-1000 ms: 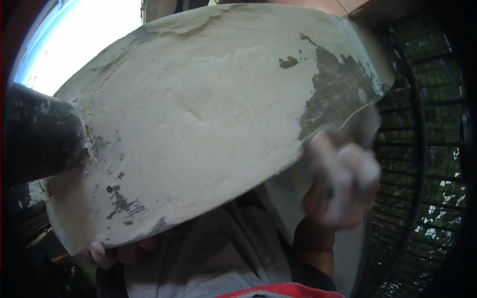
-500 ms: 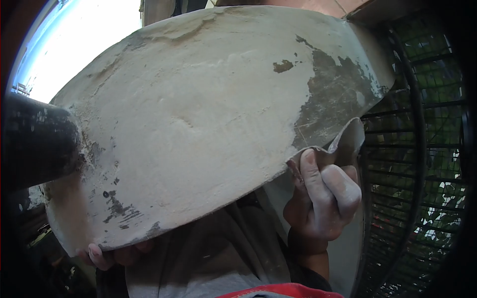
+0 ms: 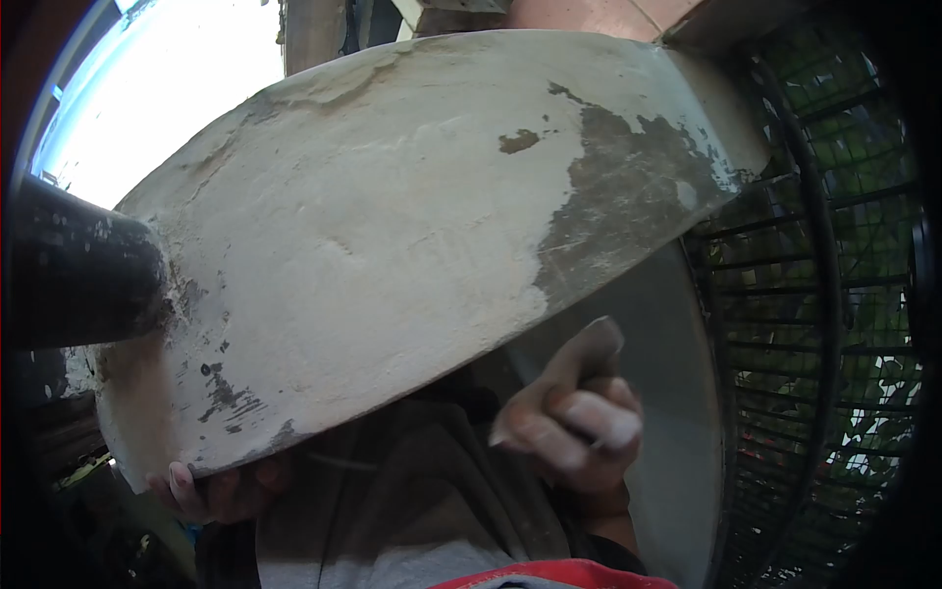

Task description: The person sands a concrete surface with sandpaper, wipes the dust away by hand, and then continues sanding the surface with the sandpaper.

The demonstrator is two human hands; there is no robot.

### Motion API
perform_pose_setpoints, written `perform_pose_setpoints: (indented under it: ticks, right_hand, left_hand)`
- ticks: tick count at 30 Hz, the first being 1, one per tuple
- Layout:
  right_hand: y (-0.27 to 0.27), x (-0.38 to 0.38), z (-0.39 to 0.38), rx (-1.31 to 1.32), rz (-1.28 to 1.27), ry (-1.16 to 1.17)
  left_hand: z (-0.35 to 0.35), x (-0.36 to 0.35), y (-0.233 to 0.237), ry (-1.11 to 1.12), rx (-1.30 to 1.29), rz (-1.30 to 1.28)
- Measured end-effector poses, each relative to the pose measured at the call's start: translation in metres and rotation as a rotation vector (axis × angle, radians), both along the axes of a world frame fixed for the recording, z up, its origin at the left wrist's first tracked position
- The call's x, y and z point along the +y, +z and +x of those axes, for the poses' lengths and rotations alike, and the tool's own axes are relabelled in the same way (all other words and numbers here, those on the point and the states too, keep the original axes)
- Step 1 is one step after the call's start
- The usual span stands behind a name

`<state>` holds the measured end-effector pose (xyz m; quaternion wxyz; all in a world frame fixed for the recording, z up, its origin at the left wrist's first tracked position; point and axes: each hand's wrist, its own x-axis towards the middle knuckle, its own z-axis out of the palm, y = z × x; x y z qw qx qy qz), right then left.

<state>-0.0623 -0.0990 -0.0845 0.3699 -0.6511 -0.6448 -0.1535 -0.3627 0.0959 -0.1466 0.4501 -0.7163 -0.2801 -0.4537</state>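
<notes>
A large curved panel (image 3: 392, 226), coated in pale, dusty material with dark bare patches, slants across the view. Its lower left edge rests in my left hand (image 3: 211, 491), whose fingertips show there while the rest is hidden below the panel. My right hand (image 3: 579, 427), dusty and slightly blurred, is closed below the panel's lower right edge and apart from it. A thin, pale, bent sheet (image 3: 597, 344) sticks up from its fingers.
At the left, a dark cylinder (image 3: 83, 270) meets the panel. Black metal grating (image 3: 775, 314) with foliage behind it stands at the right. A pale curved surface (image 3: 677, 412) lies behind my right hand. Wooden pieces (image 3: 451, 18) are at the top.
My right hand has moved left and down, away from the panel's edge, with the sheet now more bunched in its fingers. The panel appears slightly shifted; my left hand still holds its edge.
</notes>
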Motion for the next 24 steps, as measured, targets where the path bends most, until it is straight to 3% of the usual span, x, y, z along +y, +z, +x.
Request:
perform_pose_setpoints:
  ticks: [4, 7, 11, 15, 17, 19, 21, 23, 24]
  right_hand:
    - [0.004, -0.010, 0.023, -0.056, 0.072, -0.243]
    - [-0.001, -0.013, 0.053, -0.119, 0.149, -0.293]
    - [0.009, -0.026, 0.090, -0.271, 0.124, -0.327]
    - [0.018, -0.025, 0.102, -0.105, 0.209, -0.221]
    - [0.019, -0.020, 0.097, 0.283, 0.241, 0.126]
    - [0.021, -0.013, 0.100, 0.578, 0.138, 0.513]
    - [0.029, 0.004, 0.110, 0.657, 0.040, 0.846]
    - [0.034, 0.014, 0.110, 0.703, 0.054, 0.951]
    - [0.037, 0.016, 0.112, 0.777, 0.044, 1.041]
  left_hand:
    - [0.013, -0.002, 0.004, -0.038, -0.064, -0.056]
    - [0.023, -0.008, 0.009, -0.057, -0.115, -0.110]
    - [0.039, -0.020, 0.013, -0.099, -0.224, -0.198]
    - [0.049, -0.034, 0.013, -0.178, -0.313, -0.254]
    - [0.038, -0.039, 0.001, -0.362, -0.180, -0.226]
    - [0.062, -0.049, 0.018, -0.794, -0.024, -0.336]
    - [0.143, -0.065, 0.039, -1.235, -0.214, -0.451]
    - [0.202, -0.100, 0.053, -1.475, -0.687, -0.679]
    - [0.205, -0.103, 0.055, -1.464, -0.676, -0.667]
